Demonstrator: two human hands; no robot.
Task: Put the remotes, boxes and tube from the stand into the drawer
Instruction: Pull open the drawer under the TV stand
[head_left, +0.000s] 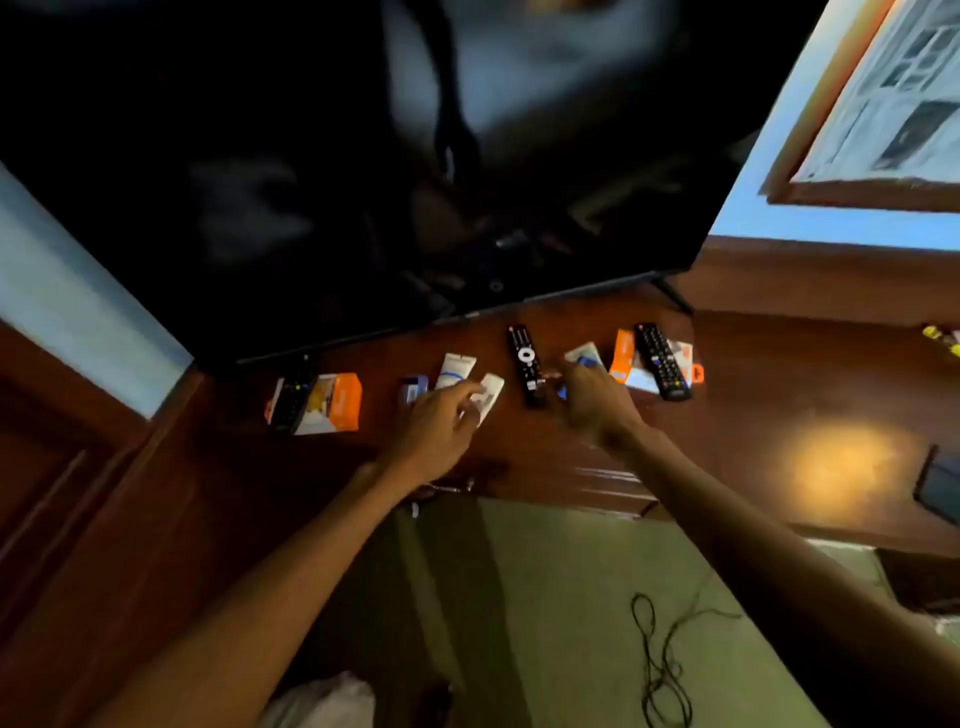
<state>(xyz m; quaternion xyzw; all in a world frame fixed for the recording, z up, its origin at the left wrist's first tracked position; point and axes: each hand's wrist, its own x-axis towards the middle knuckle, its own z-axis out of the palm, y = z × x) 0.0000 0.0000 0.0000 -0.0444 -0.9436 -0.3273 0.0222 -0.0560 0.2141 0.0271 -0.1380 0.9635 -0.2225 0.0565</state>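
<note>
On the dark wooden stand (545, 457) under the TV lie three black remotes: one at the left (293, 397) resting on an orange-and-white box (332, 402), one in the middle (525, 364), and one at the right (662, 361) on another orange-and-white box (631, 364). A white tube (456, 370), a small blue box (413, 388) and a white pack (488, 397) sit between them. My left hand (441, 423) reaches over the white pack, fingers spread and touching it. My right hand (592, 397) hovers beside the middle remote, covering a small white-and-blue box (584, 356).
A large black TV (363, 182) leans over the back of the stand. A framed picture (883, 104) hangs at the upper right. A black cable (660, 670) lies on the green floor. A yellow object (943, 338) sits at the far right.
</note>
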